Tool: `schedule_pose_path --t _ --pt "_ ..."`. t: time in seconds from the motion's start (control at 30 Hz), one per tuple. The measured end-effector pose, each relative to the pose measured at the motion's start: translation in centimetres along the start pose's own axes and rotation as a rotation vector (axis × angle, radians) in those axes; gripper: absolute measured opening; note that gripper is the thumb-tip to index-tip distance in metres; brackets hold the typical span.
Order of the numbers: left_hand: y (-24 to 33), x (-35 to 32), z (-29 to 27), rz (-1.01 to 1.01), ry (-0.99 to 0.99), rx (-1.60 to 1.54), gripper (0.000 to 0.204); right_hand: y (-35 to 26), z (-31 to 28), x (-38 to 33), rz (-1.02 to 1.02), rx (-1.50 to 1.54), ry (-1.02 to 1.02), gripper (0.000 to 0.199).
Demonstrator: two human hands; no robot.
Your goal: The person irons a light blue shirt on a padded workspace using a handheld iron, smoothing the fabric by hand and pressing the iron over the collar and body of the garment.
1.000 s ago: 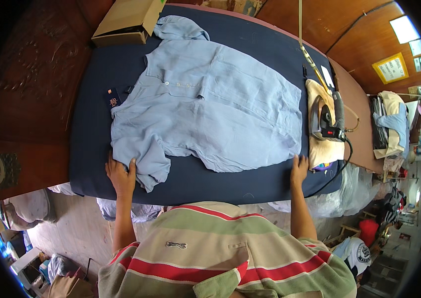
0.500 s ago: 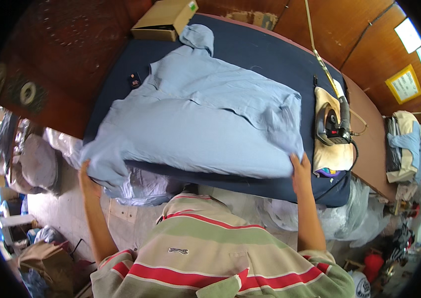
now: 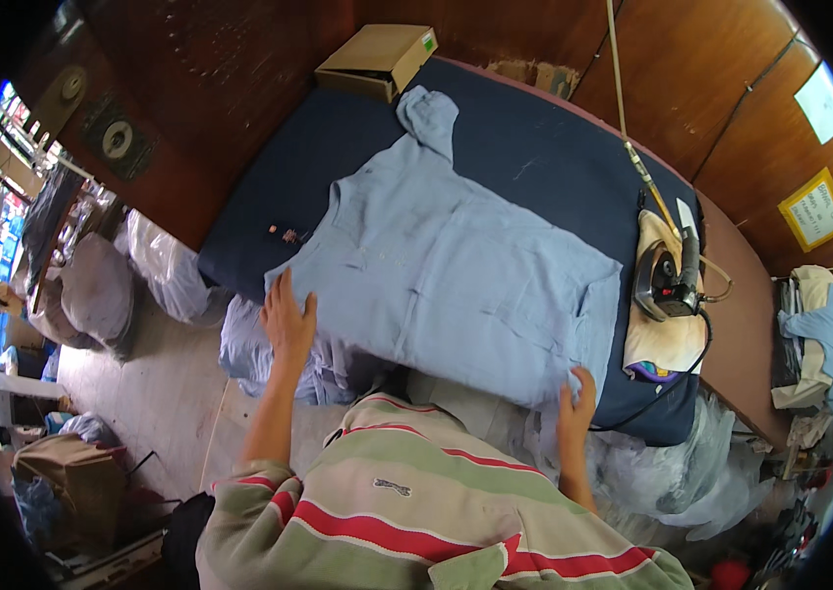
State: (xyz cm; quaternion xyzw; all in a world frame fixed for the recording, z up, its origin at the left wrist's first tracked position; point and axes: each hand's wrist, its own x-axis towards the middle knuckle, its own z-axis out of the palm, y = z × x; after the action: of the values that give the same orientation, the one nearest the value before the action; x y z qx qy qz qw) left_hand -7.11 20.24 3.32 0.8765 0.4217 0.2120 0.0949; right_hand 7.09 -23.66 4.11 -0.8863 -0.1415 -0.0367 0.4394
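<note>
Blue shirt (image 3: 456, 265) lies across dark padded table (image 3: 554, 147), covering near edge between hands; bare cover beyond far side. Left hand (image 3: 288, 320) fingers spread at shoulder; right hand (image 3: 575, 398) at hem corner, can't tell if pinching.

The garment (image 3: 480, 265) is plain light blue.

Wall (image 3: 691, 88): yellow-edged sign (image 3: 814, 211) w/ txt; shirt tag (image 3: 287, 235) illeg.
</note>
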Motion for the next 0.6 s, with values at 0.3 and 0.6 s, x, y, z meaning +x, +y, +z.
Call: schedule_pose_path --t 0.3,0.6 --pt "10.8 25.4 12.3 0.146 -0.155 -0.099 0.064 2.9 5.3 25.6 -0.204 -0.544 -0.113 0.04" --pt "21.5 34.9 20.4 0.462 -0.354 -0.414 0.053 3.7 8.5 26.2 -0.168 -0.697 -0.046 0.048"
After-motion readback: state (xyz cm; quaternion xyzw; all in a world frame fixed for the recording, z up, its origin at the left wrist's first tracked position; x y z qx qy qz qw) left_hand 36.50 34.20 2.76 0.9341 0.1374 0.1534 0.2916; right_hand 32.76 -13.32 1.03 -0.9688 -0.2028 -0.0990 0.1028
